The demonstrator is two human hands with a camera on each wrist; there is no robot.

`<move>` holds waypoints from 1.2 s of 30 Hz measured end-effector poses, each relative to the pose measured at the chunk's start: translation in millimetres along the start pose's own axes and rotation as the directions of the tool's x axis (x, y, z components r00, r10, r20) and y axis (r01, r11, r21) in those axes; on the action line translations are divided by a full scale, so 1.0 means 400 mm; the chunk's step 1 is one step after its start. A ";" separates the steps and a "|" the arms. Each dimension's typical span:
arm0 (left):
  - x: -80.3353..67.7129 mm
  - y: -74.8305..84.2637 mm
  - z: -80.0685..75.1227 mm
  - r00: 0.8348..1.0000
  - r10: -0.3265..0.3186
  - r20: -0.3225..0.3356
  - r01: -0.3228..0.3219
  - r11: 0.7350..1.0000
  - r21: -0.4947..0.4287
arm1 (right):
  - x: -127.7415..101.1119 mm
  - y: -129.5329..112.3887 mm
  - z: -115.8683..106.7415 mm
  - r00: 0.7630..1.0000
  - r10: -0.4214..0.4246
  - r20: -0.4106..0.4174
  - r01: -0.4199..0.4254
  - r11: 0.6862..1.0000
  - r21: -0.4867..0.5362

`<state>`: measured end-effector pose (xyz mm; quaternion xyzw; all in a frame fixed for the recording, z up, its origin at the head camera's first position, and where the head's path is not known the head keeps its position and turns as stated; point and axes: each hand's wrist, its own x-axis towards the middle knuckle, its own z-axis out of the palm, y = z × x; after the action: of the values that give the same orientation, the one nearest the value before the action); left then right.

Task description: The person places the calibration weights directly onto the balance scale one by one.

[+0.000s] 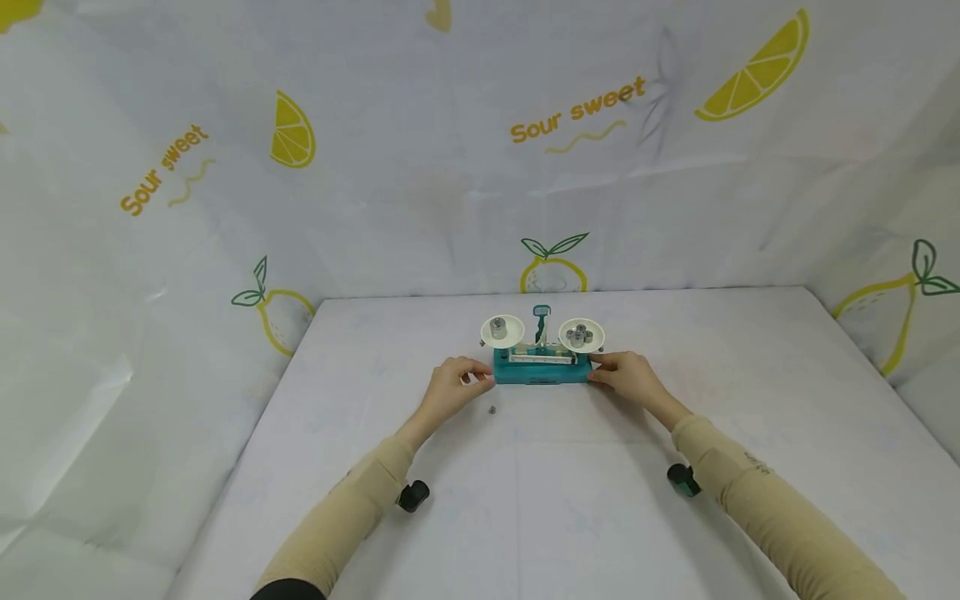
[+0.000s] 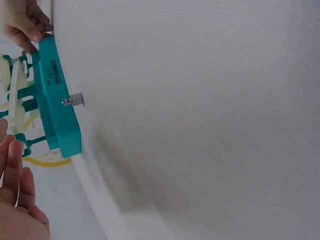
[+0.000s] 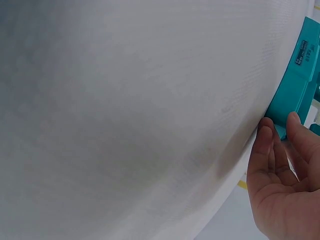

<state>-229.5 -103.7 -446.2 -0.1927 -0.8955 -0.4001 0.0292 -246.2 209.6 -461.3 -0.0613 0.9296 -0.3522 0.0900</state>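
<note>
1. My right hand (image 1: 628, 377) rests against the right end of the teal scale (image 1: 542, 372); the fingers lie nearly straight, their tips (image 3: 264, 131) touching the base's corner, a flat press and not a wrap.

2. My left hand (image 1: 452, 388) sits at the scale's left end, fingers loosely curled toward the base; from the head view it seems to touch the end, but whether it pinches anything I cannot tell. Together the two hands bracket the base end to end, as if to steady it or slide it level.

3. The scale stands upright near the middle of the white counter (image 1: 750, 400), towards the back wall. Its left pan (image 1: 502, 330) carries one metal weight (image 1: 498, 328); its right pan (image 1: 581, 334) carries a cluster of weights (image 1: 579, 337). A teal pointer post (image 1: 541, 323) rises between the pans.

4. One small loose weight (image 1: 492, 409) lies on the counter just in front of the scale's left end, near my left hand and apart from both pans.

5. Behind and beside the counter hangs a white sheet (image 1: 420, 167) printed with lemons and the words "Sour sweet".
</note>
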 end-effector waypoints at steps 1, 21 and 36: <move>-0.003 -0.005 0.003 1.000 -0.004 0.010 0.004 1.000 -0.001 | 0.000 -0.001 0.000 1.000 0.000 -0.001 0.000 1.000 -0.002; -0.031 -0.045 0.039 0.971 -0.163 0.176 0.163 0.987 0.011 | -0.005 -0.008 -0.002 1.000 -0.004 -0.002 0.004 1.000 -0.001; -0.032 -0.050 0.047 0.975 -0.123 0.187 0.119 0.992 0.032 | -0.004 -0.009 -0.003 1.000 0.006 0.003 -0.006 1.000 0.009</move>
<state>-223.0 -106.2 -475.9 -0.1743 -0.9084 -0.3719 -0.0783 -244.7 208.0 -458.1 -0.0585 0.9280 -0.3561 0.0925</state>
